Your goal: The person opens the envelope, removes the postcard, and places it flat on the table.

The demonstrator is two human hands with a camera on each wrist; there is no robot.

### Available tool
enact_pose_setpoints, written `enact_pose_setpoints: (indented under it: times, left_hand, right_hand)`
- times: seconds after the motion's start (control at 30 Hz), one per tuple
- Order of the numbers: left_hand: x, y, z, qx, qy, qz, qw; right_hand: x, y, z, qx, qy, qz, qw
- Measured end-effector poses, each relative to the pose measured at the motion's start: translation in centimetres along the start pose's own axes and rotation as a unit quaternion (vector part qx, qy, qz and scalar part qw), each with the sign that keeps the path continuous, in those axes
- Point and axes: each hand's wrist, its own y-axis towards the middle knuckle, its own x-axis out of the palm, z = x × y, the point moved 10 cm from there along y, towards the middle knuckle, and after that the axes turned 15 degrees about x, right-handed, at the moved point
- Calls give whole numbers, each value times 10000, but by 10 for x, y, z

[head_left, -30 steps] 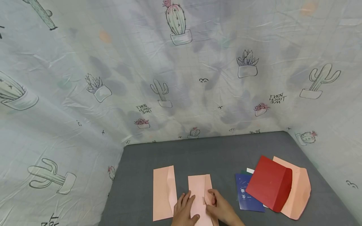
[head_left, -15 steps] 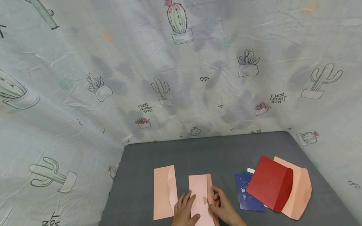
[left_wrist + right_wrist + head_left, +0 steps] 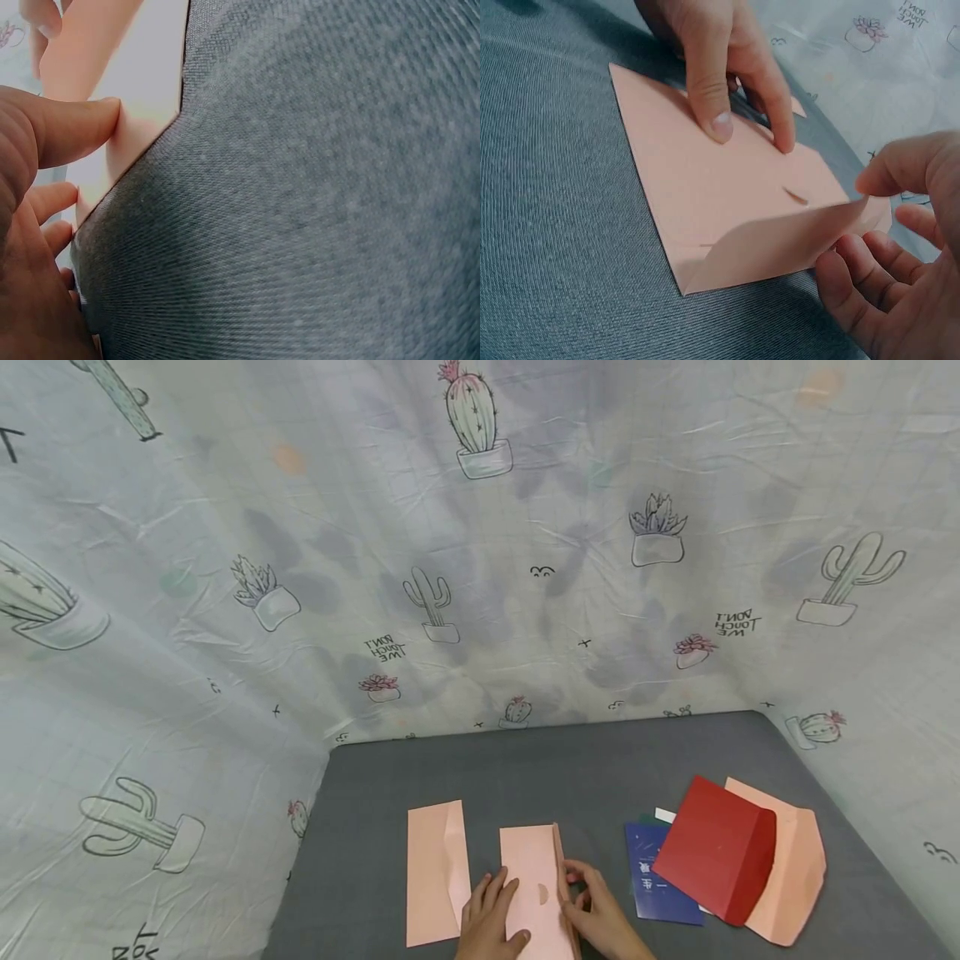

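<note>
A pale pink envelope [image 3: 527,852] lies lengthwise on the grey table at the near middle. My left hand [image 3: 489,917] rests on its left part, fingers spread and pressing the paper down. In the right wrist view, the left thumb and a finger touch the envelope's face, close to a small curved slit [image 3: 795,196]. My right hand [image 3: 597,910] pinches the flap [image 3: 780,236] along the right side. That flap stands raised from the body, with fingertips at its upper edge and others at its base. The left wrist view shows the left thumb on the envelope near a slanted corner.
Left of the hands lies another pink envelope [image 3: 427,877] with its flap folded over. At the right, a red envelope [image 3: 716,843] overlaps a pink one [image 3: 798,860] and a blue card [image 3: 660,889]. A cactus-print curtain [image 3: 525,610] surrounds the grey table [image 3: 525,777].
The right hand has shifted slightly right, lifting the flap from lying over the envelope to standing up, which bares the half-moon mark. My left hand stays in place.
</note>
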Motion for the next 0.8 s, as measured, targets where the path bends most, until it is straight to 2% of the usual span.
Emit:
enact_pose_setpoints:
  times: [0.2,0.37,0.53,0.7,0.8]
  left_hand:
    - [1,0,-1,39,185,51,9998]
    - [-2,0,1,34,190,81,9998]
    - [-2,0,3,27,84,51,9999]
    - [-1,0,2,35,-99,1,9999]
    - [1,0,1,29,-94,-48,9999]
  right_hand:
    - [-5,-5,-8,-357,-12,174,9992]
    - [-8,-8,-9,-209,-95,278,9994]
    - [-14,-8,-6,209,-96,504,9985]
    - [-26,-5,3,754,15,898,9931]
    - [-32,-2,5,1003,-168,999,9898]
